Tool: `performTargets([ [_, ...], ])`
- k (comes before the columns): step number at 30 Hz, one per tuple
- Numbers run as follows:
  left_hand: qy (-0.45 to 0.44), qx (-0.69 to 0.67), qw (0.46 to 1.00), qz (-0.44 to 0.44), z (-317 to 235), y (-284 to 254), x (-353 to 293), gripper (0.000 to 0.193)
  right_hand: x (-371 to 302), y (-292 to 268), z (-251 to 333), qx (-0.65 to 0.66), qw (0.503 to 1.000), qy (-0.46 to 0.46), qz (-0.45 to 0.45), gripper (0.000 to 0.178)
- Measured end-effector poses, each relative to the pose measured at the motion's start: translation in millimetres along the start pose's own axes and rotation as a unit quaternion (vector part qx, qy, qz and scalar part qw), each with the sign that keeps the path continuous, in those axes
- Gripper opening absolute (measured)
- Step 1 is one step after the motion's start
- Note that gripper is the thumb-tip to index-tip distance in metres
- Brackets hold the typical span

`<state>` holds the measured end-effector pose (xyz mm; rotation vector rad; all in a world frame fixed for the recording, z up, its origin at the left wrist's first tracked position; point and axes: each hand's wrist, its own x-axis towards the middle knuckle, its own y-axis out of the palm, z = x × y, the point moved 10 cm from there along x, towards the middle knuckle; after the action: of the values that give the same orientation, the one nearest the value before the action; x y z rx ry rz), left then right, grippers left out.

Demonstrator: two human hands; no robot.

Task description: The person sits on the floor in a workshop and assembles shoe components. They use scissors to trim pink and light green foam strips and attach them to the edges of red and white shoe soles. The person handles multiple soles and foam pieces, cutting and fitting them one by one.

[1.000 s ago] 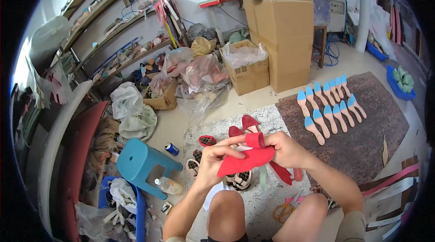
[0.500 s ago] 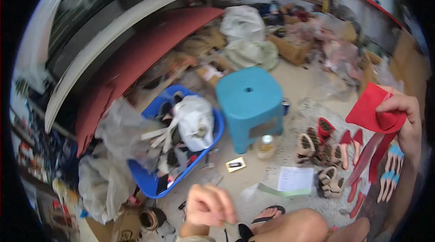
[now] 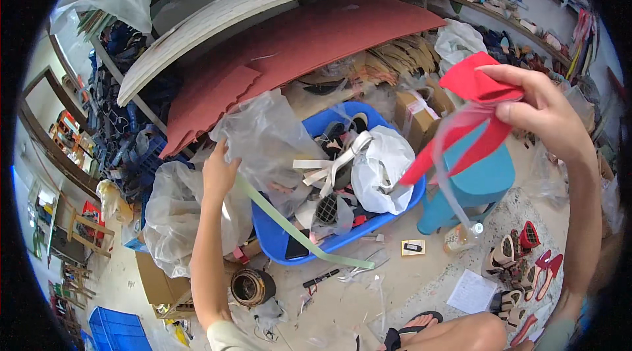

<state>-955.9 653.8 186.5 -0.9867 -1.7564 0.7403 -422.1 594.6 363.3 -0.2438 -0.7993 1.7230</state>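
My left hand (image 3: 220, 170) reaches out at the left, its fingers closed on the upper end of a long pale green strip (image 3: 283, 221). The strip slants down across the near rim of a blue plastic tub (image 3: 293, 260), and its other end hangs over the floor. My right hand (image 3: 536, 111) is raised at the right, pinching a bright red fabric piece (image 3: 477, 81). Red tails and a translucent strip (image 3: 447, 183) dangle from it in front of a teal stool (image 3: 490, 170). Beside my left hand bulges a clear plastic bag (image 3: 263, 134).
The tub holds a white bag (image 3: 385, 170), pale straps and scraps. Nearby on the floor stand a round brown pot (image 3: 253, 286), a small yellow box (image 3: 413, 248) and a bottle (image 3: 464, 238). Sandals (image 3: 503, 255) and a paper sheet (image 3: 472, 290) lie lower right. Red sheeting (image 3: 296, 55) leans behind.
The view has swung left. My left hand has moved up and outward with the green strip, which was low beside the paper before. My right hand still holds the red fabric.
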Motion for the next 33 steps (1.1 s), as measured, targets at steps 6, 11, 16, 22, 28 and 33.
performTargets([
  [6, 0.013, 0.175, 0.983, 0.053, 16, 73, 98, 0.091, 28, 4, -5, 0.024, 0.999, -0.042, -0.023, 0.037],
  [11, -0.103, 0.206, 0.962, 0.146, 89, 117, 111, 0.084, 23, 17, 12, -0.118, 0.985, -0.124, -0.027, 0.039],
  [16, -0.175, 0.261, 0.926, 0.21, 116, 137, 86, 0.052, 22, 17, 11, -0.134, 0.988, -0.076, -0.03, 0.04],
  [22, -0.211, 0.246, 0.942, 0.088, 88, 75, 56, 0.031, 44, 29, 7, -0.151, 0.986, -0.075, 0.017, 0.021],
  [28, -0.086, 0.182, 0.979, 0.015, 61, 59, 39, 0.018, 44, 40, 22, -0.059, 0.993, -0.099, 0.022, 0.018],
  [33, 0.153, -0.008, 0.987, -0.039, -96, 28, -87, 0.002, 45, 51, 24, 0.123, 0.989, -0.046, 0.062, 0.017],
])
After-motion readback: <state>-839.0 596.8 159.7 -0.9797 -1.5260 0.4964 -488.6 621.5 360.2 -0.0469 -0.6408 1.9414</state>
